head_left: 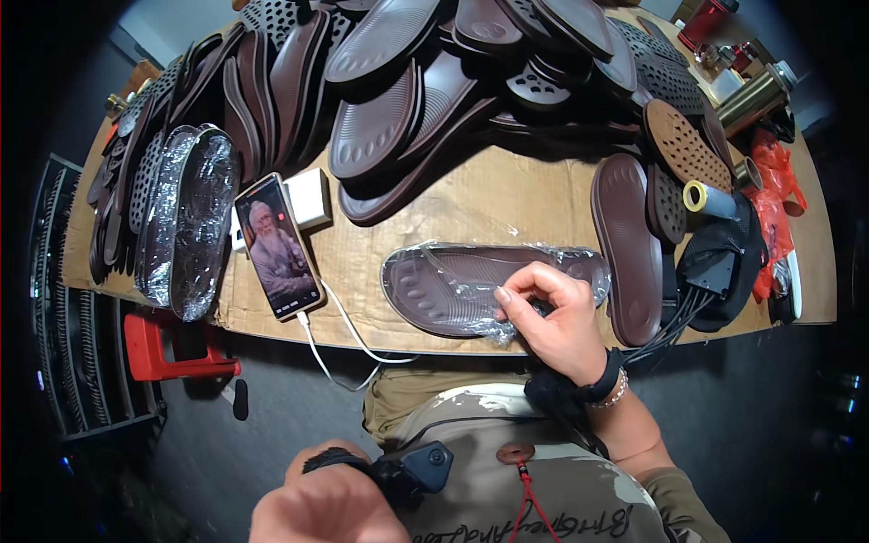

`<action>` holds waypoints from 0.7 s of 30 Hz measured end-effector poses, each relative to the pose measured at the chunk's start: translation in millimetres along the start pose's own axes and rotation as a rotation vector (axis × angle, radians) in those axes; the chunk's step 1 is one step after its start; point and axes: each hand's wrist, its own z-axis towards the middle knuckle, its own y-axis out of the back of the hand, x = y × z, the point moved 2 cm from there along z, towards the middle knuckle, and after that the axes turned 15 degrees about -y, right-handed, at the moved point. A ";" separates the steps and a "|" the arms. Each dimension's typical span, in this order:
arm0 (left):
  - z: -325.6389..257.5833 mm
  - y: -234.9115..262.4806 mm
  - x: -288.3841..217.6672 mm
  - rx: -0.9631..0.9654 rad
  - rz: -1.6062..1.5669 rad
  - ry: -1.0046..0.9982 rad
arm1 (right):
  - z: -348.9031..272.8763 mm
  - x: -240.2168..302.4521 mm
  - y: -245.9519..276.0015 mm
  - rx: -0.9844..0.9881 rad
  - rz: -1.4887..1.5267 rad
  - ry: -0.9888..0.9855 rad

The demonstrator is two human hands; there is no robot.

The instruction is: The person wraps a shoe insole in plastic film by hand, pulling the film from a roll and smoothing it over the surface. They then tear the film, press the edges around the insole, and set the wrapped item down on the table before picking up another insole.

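Observation:
A dark brown shoe sole (pixel 425 294) lies flat near the table's front edge, with clear plastic film (pixel 493 328) over it. The film is loose and crinkled, bunching at the sole's near edge. My right hand (pixel 561 321) is over the sole's right half, its thumb and index finger pinched together on the film. Low in the view, my left hand (pixel 326 507) is held off the table beside my body, and its fingers are hidden. Just right of the wrapped sole, a bare brown sole (pixel 626 249) stands lengthwise on the table.
Brown soles (pixel 389 118) are heaped along the back. Film-wrapped soles (pixel 186 222) stand at left, beside a phone (pixel 279 244) with a white cable (pixel 339 326). At right are a tape roll (pixel 709 199), black cables (pixel 683 317) and a red bag (pixel 774 208). A red stool (pixel 172 348) stands below.

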 end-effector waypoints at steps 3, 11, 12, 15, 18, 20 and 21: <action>1.1 7.5 5.7 0.047 -0.026 -0.050 | 0.3 3.4 -2.4 0.007 0.006 -0.007; -15.4 19.9 4.6 0.494 0.065 0.209 | -3.5 3.6 -2.2 0.046 0.060 0.000; -11.6 39.4 25.3 0.863 -0.090 0.104 | -5.5 7.0 -5.6 0.076 0.066 0.036; -43.7 -16.9 68.9 0.842 0.110 0.562 | -2.2 0.4 6.1 0.047 0.014 0.132; -55.6 -15.3 83.0 0.961 0.207 0.627 | -2.9 4.7 4.6 0.076 0.081 0.124; -53.9 -11.2 91.0 1.029 0.207 0.650 | -2.9 11.4 4.9 0.109 0.037 0.207; -59.5 -7.8 96.4 0.988 0.237 0.549 | -2.4 12.3 4.8 0.106 0.037 0.204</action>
